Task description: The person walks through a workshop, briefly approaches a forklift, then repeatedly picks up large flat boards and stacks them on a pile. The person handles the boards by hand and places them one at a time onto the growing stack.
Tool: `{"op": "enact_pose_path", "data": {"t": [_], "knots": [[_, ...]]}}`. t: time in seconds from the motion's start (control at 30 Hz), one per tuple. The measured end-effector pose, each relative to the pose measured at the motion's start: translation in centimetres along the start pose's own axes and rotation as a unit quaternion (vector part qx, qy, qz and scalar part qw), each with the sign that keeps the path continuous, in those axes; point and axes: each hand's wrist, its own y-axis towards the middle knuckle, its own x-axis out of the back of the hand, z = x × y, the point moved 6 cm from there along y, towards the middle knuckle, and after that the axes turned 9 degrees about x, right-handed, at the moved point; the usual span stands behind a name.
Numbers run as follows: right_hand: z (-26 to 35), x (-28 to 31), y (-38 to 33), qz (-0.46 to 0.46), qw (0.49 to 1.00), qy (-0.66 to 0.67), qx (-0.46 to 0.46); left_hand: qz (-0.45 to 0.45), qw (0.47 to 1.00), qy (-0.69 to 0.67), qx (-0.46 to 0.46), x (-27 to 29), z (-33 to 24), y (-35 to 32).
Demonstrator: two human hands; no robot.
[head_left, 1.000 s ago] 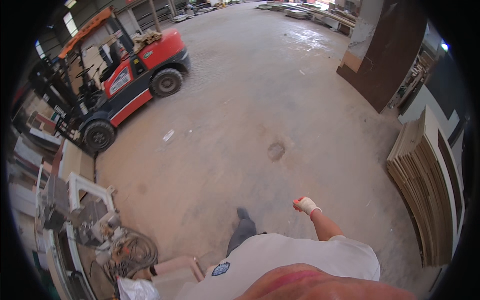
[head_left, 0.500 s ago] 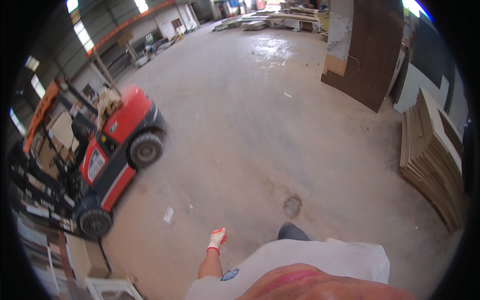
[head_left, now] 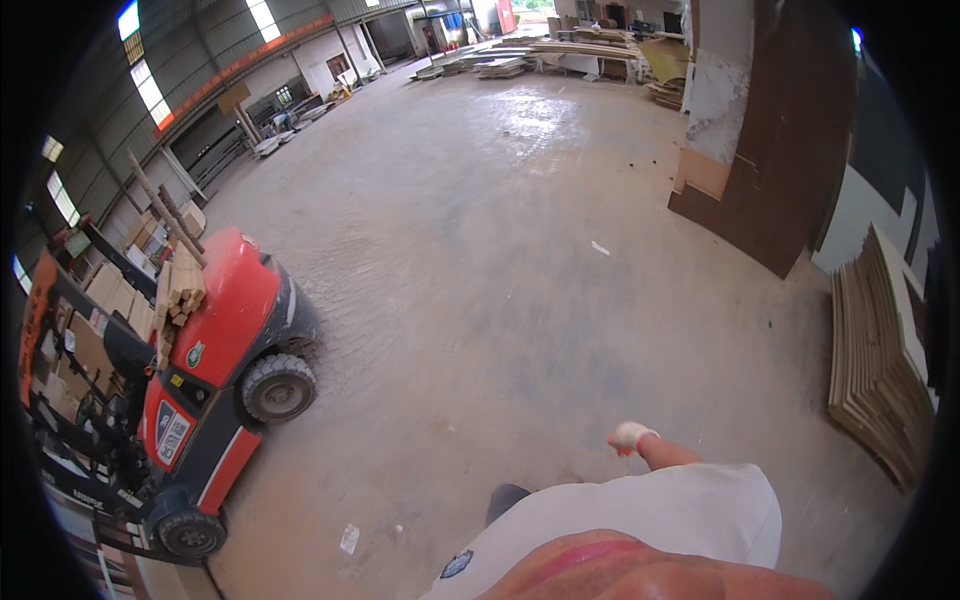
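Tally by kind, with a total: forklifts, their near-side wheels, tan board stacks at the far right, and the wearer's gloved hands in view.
Red-and-black forklift: 1
Black rubber near-side wheels: 2
Stack of thin tan boards: 1
Right hand in a white-and-red glove: 1
Total: 5

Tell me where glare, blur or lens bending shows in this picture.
In the head view, glare whitens the far floor; in the head view, the fisheye curves the board stack near the right rim, and corners go black; in the head view, the gloved right hand looks slightly soft.
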Motion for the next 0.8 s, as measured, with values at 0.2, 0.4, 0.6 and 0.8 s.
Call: {"op": "enact_pose_path", "data": {"t": [0.2,0.4,0.6,0.8], "knots": [[19.8,20.9,19.5,-0.077,0.994,-0.067,0.044,-0.001,0.999,0.015,0.047,6.4,-17.5,7.0],[28.4,28.0,28.7,0.011,1.0,0.002,-0.008,-0.043,0.984,0.167,-0.052,16.1,-45.6,13.2],[26.1,29.0,35.3,-0.018,0.987,-0.111,-0.111,-0.075,0.938,-0.043,-0.336,27.1,-87.5,14.4],[27.5,37.3,48.4,0.053,0.99,-0.06,-0.116,0.005,0.917,-0.19,-0.352,32.2,-109.4,19.1]]}}
